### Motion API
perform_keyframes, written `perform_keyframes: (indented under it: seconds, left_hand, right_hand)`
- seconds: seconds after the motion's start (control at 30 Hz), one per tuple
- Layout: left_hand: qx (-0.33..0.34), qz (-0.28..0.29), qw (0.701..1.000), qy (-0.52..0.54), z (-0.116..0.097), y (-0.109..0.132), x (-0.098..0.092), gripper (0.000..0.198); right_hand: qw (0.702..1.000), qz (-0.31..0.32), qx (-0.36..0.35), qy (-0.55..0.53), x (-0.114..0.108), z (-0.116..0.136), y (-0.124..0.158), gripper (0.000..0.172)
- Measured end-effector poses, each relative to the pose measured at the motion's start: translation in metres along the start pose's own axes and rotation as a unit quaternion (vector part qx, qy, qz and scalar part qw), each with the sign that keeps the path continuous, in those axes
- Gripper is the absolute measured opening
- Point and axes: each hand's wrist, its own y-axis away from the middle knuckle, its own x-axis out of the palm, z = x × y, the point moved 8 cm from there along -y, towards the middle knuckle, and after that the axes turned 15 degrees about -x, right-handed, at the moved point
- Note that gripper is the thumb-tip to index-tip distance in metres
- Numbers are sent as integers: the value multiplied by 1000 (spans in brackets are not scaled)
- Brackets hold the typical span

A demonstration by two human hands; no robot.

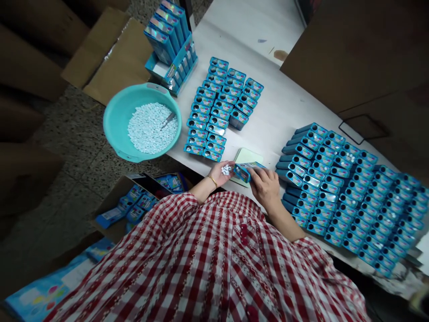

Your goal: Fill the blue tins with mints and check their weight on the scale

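My left hand (219, 173), palm up and cupped, holds a small heap of white pellets (226, 170). Just right of it, my right hand (266, 185) grips a blue box (244, 172) from above and tilts its end down toward the left palm. The fingers of my right hand cover part of the box. Beneath the box lies a pale green flat pad or tray (248, 156), partly hidden. A large turquoise basin (115, 118) at the left contains many more white pellets (147, 127) and a dark-handled scoop or spoon (167, 120).
Similar blue boxes with round holes stand in a left group (214, 107) and a larger right group (338, 192) on the white table (268, 107). Behind the basin is a display carton (172, 74) of blue boxes. An open carton (117, 197) of blue packs sits low left.
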Motion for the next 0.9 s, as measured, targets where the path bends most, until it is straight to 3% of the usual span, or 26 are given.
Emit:
perform_keyframes:
  seconds: [0.2, 0.3, 0.5, 0.6, 0.7, 0.77, 0.9]
  left_hand:
    - [-4, 1, 1000, -1, 2, -1, 3, 21]
    - [-1, 7, 1000, 4, 0, 0, 2, 21]
    - [1, -21, 1000, 6, -8, 11, -20, 18]
    - [7, -39, 999, 6, -9, 22, -31, 17]
    - [2, -44, 999, 4, -5, 33, -36, 20]
    - [-6, -37, 999, -7, 0, 38, -36, 22]
    - [-33, -12, 998, -46, 11, 43, -34, 25]
  right_hand:
    - [999, -14, 23, -30, -2, -6, 3, 41]
    - [986, -76, 78, -128, 7, -24, 13, 37]
    - [881, -229, 227, -346, 68, -71, 36, 35]
    - [862, -246, 251, -365, 92, -82, 38, 40]
    - [876, -226, 234, -357, 93, -83, 38, 42]
    - [907, -198, 193, -318, 77, -72, 37, 47]
    - [974, -119, 82, -173, 32, -16, 15, 44]
